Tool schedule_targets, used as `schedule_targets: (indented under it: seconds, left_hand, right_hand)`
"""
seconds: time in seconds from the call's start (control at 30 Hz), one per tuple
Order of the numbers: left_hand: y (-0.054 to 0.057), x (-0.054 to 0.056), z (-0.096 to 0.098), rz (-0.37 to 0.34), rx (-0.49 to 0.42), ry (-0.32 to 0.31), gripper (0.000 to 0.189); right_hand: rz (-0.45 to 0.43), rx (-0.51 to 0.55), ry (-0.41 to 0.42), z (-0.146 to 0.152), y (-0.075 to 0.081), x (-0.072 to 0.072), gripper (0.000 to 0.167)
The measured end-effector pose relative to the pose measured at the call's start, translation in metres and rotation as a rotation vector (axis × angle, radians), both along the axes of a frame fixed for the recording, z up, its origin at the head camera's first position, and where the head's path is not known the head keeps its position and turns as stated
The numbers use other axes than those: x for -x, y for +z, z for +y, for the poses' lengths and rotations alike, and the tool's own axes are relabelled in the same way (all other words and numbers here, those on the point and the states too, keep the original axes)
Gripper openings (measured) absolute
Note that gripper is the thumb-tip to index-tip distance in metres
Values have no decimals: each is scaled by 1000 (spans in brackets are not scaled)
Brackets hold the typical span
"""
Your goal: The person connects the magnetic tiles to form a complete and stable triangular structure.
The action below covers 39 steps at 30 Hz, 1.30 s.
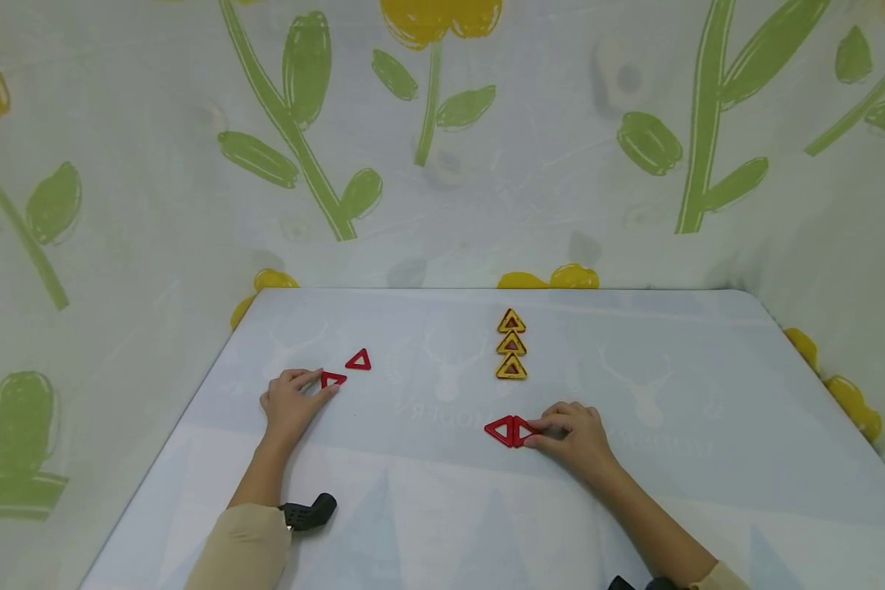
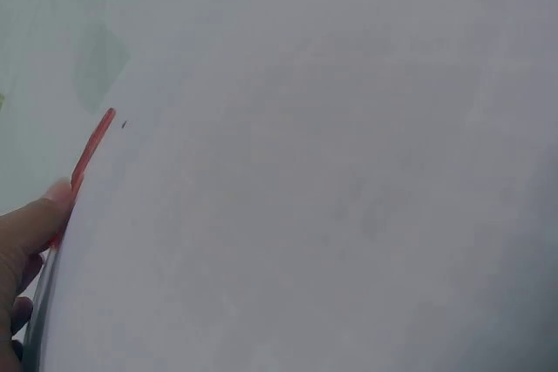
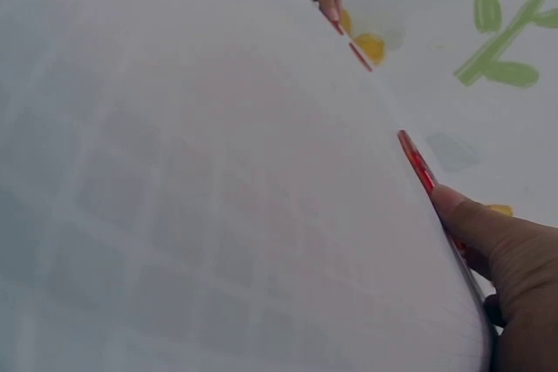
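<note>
My left hand (image 1: 292,403) pinches a red triangle tile (image 1: 333,379) between thumb and fingers on the left part of the table. Just beyond it lies a second red triangle tile (image 1: 359,360), apart from the first. Near the middle, my right hand (image 1: 577,436) has thumb and fingertips on a red triangle tile (image 1: 522,432). Its flat side meets that of another red triangle tile (image 1: 499,430), so the pair forms a diamond. In the right wrist view the right thumb (image 3: 462,215) lies on the red edge of that tile.
Three yellow triangle tiles (image 1: 511,344) with dark red centres stand in a column at the back middle of the white table (image 1: 428,508). A white wall covering (image 1: 487,197) with green and yellow plants rises behind the table.
</note>
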<state>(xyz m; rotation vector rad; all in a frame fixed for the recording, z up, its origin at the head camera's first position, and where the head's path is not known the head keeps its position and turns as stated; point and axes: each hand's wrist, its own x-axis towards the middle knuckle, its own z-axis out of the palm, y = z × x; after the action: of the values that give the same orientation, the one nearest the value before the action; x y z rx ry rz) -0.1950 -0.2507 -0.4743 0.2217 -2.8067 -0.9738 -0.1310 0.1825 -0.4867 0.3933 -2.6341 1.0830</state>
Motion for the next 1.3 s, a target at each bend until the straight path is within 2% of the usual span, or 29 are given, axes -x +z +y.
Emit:
schedule_targets:
  seconds: [0.23, 0.7, 0.93, 1.17, 1.3]
  left_hand:
    - [-2, -2, 0, -7, 44, -34, 49]
    - [0, -15, 7, 79, 49, -126, 41]
    - [-1, -19, 14, 91, 42, -131, 40]
    - [0, -27, 22, 123, 7, -165, 38]
    - [-3, -30, 27, 133, 23, -177, 36]
  right_hand:
    - [13, 6, 2, 0, 0, 0, 23]
    - [20, -14, 11, -1, 1, -1, 23]
    - [55, -15, 24, 1, 2, 1, 23]
    - [30, -4, 18, 1, 0, 1, 22]
    - [26, 0, 20, 1, 0, 0, 22]
